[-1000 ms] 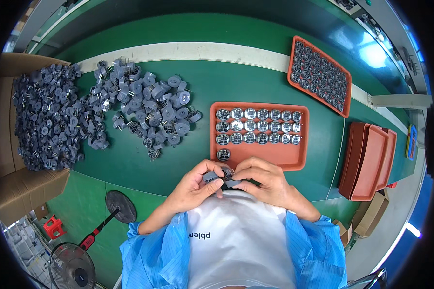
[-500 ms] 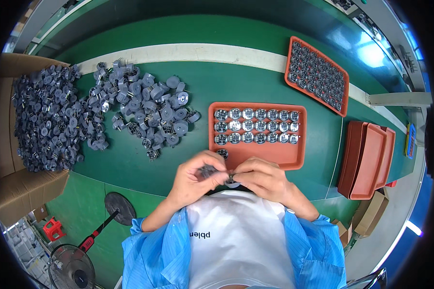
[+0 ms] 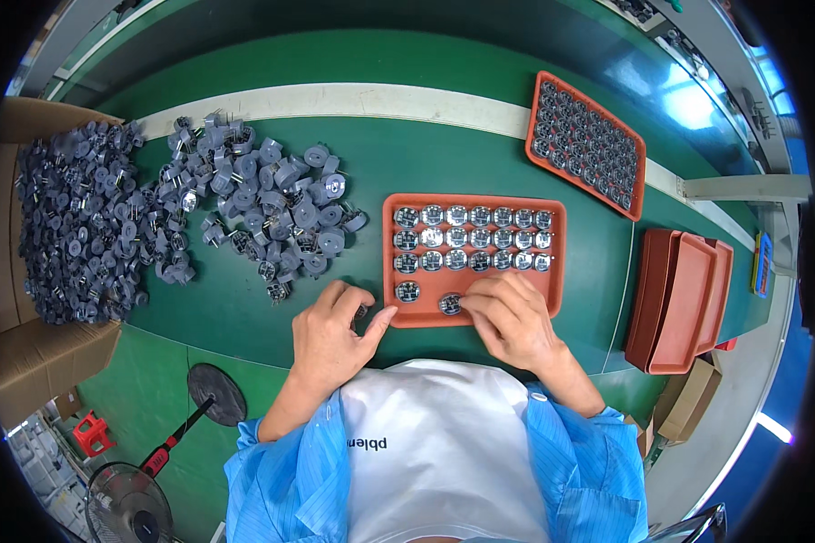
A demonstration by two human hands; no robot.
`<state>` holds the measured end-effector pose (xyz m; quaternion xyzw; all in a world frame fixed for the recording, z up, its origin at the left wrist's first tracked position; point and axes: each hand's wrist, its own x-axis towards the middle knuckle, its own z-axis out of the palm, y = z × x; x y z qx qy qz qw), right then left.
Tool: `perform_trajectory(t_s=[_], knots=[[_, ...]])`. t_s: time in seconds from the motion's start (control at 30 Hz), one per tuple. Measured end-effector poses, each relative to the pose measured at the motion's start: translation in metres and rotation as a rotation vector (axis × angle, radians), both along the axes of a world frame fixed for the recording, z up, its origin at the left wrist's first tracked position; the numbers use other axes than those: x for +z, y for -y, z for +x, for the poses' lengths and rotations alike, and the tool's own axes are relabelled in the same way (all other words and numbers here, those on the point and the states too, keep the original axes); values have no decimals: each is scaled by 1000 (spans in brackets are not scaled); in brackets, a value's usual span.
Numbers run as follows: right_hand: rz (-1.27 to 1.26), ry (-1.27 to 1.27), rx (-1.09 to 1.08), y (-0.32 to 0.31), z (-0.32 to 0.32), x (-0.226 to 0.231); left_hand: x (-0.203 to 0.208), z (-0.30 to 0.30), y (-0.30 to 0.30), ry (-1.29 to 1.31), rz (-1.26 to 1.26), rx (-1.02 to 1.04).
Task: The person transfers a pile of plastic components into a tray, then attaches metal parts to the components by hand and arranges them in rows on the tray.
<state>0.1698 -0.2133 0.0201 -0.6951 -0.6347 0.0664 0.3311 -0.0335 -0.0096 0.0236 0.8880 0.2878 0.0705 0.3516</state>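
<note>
My right hand (image 3: 513, 319) reaches over the near side of an orange tray (image 3: 516, 294). Its thumb and fingertips pinch the edge of a round part with a circuit-board face (image 3: 450, 303), low over the tray floor. Rows of similar round parts (image 3: 457, 237) lie face up in the tray, and a single one (image 3: 407, 291) sits at the near left. Just off the tray's near left corner is my left hand (image 3: 332, 333), fingers curled around a small dark round part (image 3: 361, 311). Most of that part is hidden by the fingers; the thumb points toward the tray.
A loose pile of grey round parts with pins (image 3: 281, 195) lies left of the tray, beside a cardboard box (image 3: 68, 362) heaped with more. Another filled orange tray (image 3: 589, 145) lies at the far right. Stacked orange trays (image 3: 684, 303) stand at the right. A fan (image 3: 129, 507) is at lower left.
My hands have moved apart. The right one has carried a round part from in front of my chest into the tray; the left has shifted left, a part still in its fingers.
</note>
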Motion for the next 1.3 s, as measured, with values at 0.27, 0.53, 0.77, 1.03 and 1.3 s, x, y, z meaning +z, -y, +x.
perform_trajectory(t_s=[0.27,0.53,0.77,1.03,1.3], knots=[[-19,77,-114,-19,-13,-2,9,23,-2,-125,184,-59],[43,39,-102,-38,-25,-7,3,21,0,-123,220,-57],[60,38,-61,-52,-32,-12,-3,5,-6,-68,-258,-15],[79,49,-135,-44,-31,-10,-9,14,-6,-66,-598,54],[44,163,-76,5,-11,-14,-15,17,-11,-76,-728,84]])
